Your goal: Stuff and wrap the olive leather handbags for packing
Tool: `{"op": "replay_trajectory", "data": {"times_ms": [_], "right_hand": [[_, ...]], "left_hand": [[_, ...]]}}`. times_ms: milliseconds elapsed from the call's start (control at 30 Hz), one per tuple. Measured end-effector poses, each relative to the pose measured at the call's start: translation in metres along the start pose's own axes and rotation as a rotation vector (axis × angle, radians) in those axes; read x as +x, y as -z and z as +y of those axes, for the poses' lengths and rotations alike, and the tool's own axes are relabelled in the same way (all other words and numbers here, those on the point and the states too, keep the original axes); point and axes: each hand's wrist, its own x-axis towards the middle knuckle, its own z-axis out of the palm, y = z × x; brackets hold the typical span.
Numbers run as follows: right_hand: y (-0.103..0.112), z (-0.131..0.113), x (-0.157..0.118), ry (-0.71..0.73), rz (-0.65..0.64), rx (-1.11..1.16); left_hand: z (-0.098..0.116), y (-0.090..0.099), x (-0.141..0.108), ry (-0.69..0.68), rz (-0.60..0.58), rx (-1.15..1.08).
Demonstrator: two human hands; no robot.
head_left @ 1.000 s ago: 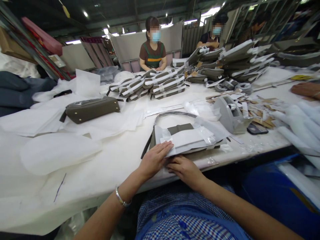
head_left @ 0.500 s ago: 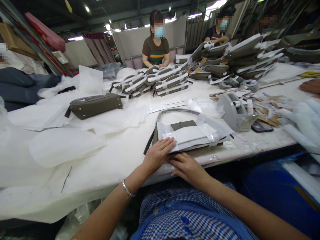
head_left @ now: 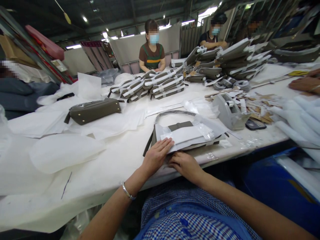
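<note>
A dark olive handbag (head_left: 180,125) lies at the table's front edge, its wrapped handle arched away from me. White paper (head_left: 183,136) and clear film cover most of its upper face. My left hand (head_left: 158,151) lies flat with fingers stretched over the paper at the bag's near left corner. Beside it, my right hand (head_left: 186,165) is at the bag's near edge, fingers bent together and thumb tucked in; whatever it pinches there is too small or hidden to make out.
A grey tape dispenser (head_left: 228,111) and a phone (head_left: 255,124) are right of the bag. Another olive bag (head_left: 96,111) sits on white sheets at left. Stacked wrapped bags (head_left: 160,83) lie farther back. A masked person (head_left: 152,55) is across the table; a co-worker's hands (head_left: 306,83) are far right.
My right hand's fingers have drawn closer together at the bag's near edge. My left hand stays on the paper. The whole view has shifted slightly.
</note>
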Motion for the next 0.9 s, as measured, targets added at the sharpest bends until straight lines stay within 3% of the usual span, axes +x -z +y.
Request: {"op": "replay_trajectory", "data": {"times_ms": [133,400,633,800,900], "right_hand": [[-0.005,-0.001,-0.006,0.08,0.071,-0.129],[0.0,0.002,-0.024,0.301,0.275,0.024],[-0.009,-0.016,-0.062,0.403,0.168,0.157],[0.025,-0.01,-0.058,0.308,0.161,0.165],[0.059,-0.003,-0.029,0.248,0.287,0.048]], "left_hand": [[0.0,0.0,0.0,-0.008,-0.013,0.029],[-0.003,-0.004,-0.002,-0.018,-0.016,0.075],[-0.003,-0.006,-0.001,0.009,-0.001,0.059],[-0.001,-0.01,-0.003,0.027,0.036,0.042],[-0.001,-0.013,-0.004,0.027,0.056,0.057]]}}
